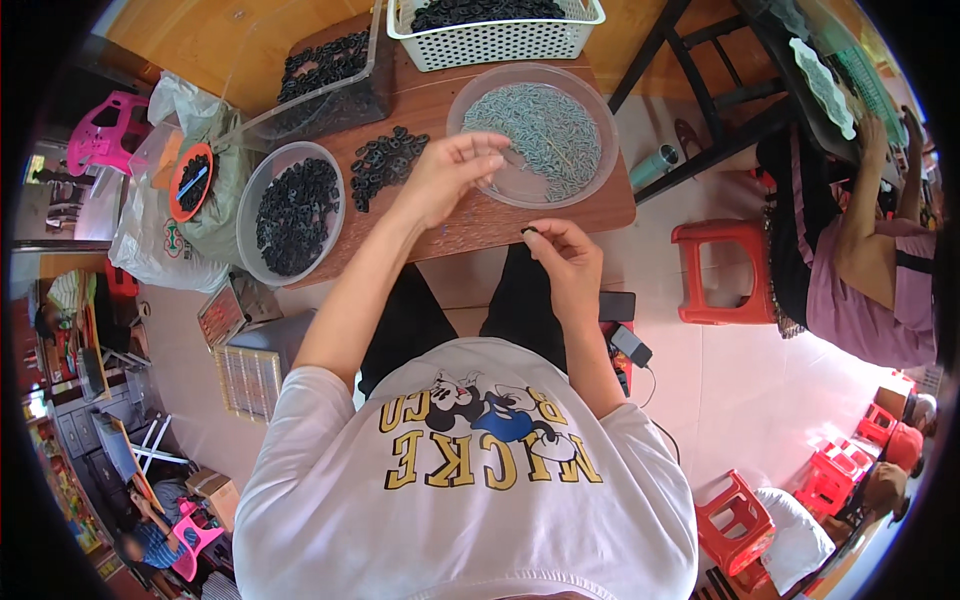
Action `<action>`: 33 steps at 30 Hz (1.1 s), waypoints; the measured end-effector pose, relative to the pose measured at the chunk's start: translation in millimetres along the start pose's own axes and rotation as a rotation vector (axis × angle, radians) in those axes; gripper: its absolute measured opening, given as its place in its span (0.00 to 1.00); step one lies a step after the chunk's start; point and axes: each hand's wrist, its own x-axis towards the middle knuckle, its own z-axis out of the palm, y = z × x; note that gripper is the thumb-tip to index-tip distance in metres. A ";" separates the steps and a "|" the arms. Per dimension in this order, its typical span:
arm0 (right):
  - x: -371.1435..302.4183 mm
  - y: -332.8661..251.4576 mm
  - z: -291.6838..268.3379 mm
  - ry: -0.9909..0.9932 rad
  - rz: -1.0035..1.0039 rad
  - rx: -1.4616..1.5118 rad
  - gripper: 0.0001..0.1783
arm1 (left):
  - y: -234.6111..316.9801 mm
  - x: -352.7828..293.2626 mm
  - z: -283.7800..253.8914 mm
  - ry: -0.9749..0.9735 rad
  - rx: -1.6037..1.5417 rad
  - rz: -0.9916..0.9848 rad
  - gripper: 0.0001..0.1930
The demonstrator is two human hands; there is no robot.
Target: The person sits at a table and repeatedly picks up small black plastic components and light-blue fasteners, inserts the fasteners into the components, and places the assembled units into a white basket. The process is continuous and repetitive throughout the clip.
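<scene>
My left hand (455, 178) is over the near left rim of a clear round tub (478, 188) full of small grey-green, screw-like pieces (560, 115). Its thumb and fingertips are drawn together; what is between them, if anything, is too small to make out. Just off the table's front edge, my right hand (572, 262) pinches a small black part (528, 230) between thumb and forefinger. A loose pile of black plastic parts (385, 165) lies on the wooden table (440, 240), left of my left hand. A second round tub (243, 235), further left, holds more black parts.
A clear rectangular bin (378, 95) and a white perforated basket (500, 47), both with black parts, stand at the back. An orange bowl (178, 208) sits on bags at the left. A red stool (715, 270) and a person in pink (870, 270) are at the right.
</scene>
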 end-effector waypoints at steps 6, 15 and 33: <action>12.4 -16.1 25.9 -0.075 -0.018 0.034 0.10 | -12.6 -60.5 4.2 0.093 -0.470 -0.115 0.07; -2.0 -22.8 58.1 -0.169 -0.031 -0.059 0.09 | -10.8 -94.3 8.6 0.100 -0.634 -0.064 0.07; -11.0 -24.3 60.7 -0.166 -0.017 -0.158 0.09 | -10.0 -106.6 6.1 0.105 -0.599 -0.075 0.06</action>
